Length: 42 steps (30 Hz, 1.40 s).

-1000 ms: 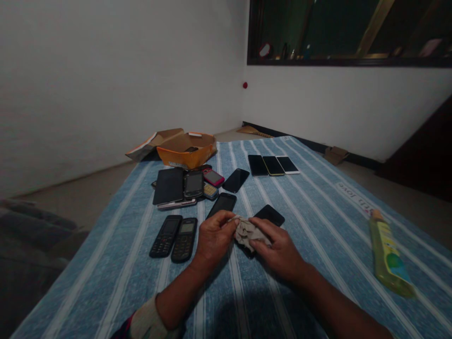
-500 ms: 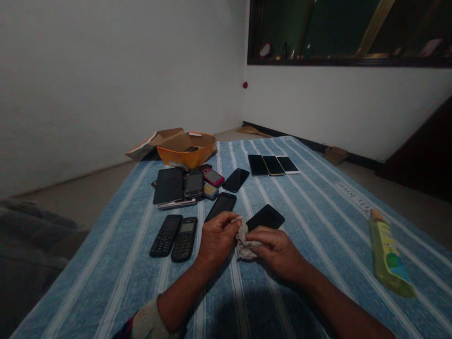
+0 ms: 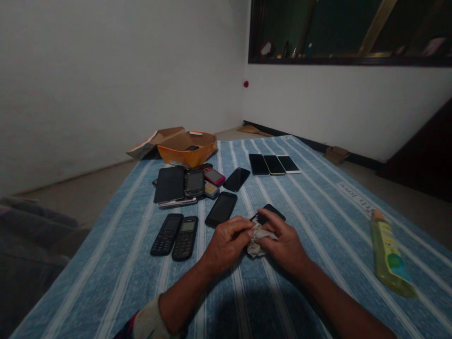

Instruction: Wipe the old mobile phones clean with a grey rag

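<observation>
A crumpled greyish cloth is bunched between my two hands. My left hand is closed, its thumb and fingertips pinching the cloth's left side. My right hand grips the same cloth from the right, with the index finger stretched over the top. Whether anything is wrapped inside the cloth is hidden. Just behind my right fingers a black smartphone lies on the striped tablecloth, partly covered. Another dark smartphone rests beyond my left hand. Two black keypad phones lie side by side to its left.
An orange box with its lid open stands at the far left. Before it is a pile of phones with a black flat tablet-like item. Three smartphones lie in a row at the back. A yellow-green liquid bottle lies at right.
Both hands have shifted slightly to the right with the cloth, uncovering more of the dark smartphone beyond my left hand. The cloth is folded differently, and my right index finger has lifted.
</observation>
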Motion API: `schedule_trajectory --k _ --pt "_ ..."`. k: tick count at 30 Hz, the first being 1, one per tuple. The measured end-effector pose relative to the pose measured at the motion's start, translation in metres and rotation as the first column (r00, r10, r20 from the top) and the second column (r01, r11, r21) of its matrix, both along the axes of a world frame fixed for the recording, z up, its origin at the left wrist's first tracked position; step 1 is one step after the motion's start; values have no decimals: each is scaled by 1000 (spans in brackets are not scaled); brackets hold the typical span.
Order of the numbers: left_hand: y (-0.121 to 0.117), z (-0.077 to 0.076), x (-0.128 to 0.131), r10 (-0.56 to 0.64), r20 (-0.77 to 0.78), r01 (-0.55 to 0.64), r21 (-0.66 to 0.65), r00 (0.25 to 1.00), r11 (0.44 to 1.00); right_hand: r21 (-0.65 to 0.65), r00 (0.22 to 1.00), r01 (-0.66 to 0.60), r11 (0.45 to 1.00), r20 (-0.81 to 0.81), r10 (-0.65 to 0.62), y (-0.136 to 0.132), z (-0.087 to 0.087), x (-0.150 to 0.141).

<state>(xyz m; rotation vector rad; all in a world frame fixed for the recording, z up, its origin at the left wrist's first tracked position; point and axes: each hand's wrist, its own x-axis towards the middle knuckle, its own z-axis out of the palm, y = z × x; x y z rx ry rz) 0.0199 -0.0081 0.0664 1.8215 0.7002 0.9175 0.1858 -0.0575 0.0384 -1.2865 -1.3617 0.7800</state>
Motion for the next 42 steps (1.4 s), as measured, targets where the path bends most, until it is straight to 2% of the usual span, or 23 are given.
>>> schedule_trajectory --k 4,6,8,12,15,17,20,23,25,28,33,36,39,42 --pt "-4 -1 1 -58 24 59 -58 998 997 126 998 20 992 62 -28 2 0 4" --pt "-4 -2 1 -73 47 76 -75 996 994 140 998 27 990 46 -34 3 2 4" --pt "-4 -3 1 -84 67 89 -72 994 993 93 999 32 995 -6 -31 2 5 4" --pt "-2 -1 0 -94 38 95 -41 995 995 -91 989 18 996 -142 -31 2 8 3" --pt "-1 1 0 -82 50 86 -64 995 994 -113 960 -21 993 -280 -12 2 9 4" --pt "-1 1 1 -46 54 52 -109 997 993 -108 935 -69 992 -354 27 2 9 6" --pt "-3 -1 4 54 68 -36 -240 996 970 -149 925 -109 983 -378 46 3 7 8" --pt "-6 -1 7 124 93 -81 -373 988 924 -202 918 -65 977 -395 -21 4 4 9" --pt "-7 0 8 132 68 -92 -415 989 905 -223 902 -24 975 -425 -75 4 4 8" --pt "-8 3 9 117 33 -93 -413 993 906 -238 868 -7 971 -484 -113 4 6 5" --pt "-5 2 7 89 42 -65 -392 995 918 -251 761 -112 962 -644 -79 2 9 3" --pt "-2 -2 6 81 16 -70 -354 997 933 -254 708 -127 959 -700 -92 2 9 3" --pt "0 -6 6 95 1 -89 -330 996 940 -267 685 -154 951 -722 -92 3 10 5" --pt "1 -5 6 75 57 -47 -390 996 919 -278 685 -187 942 -725 -78 2 10 6"
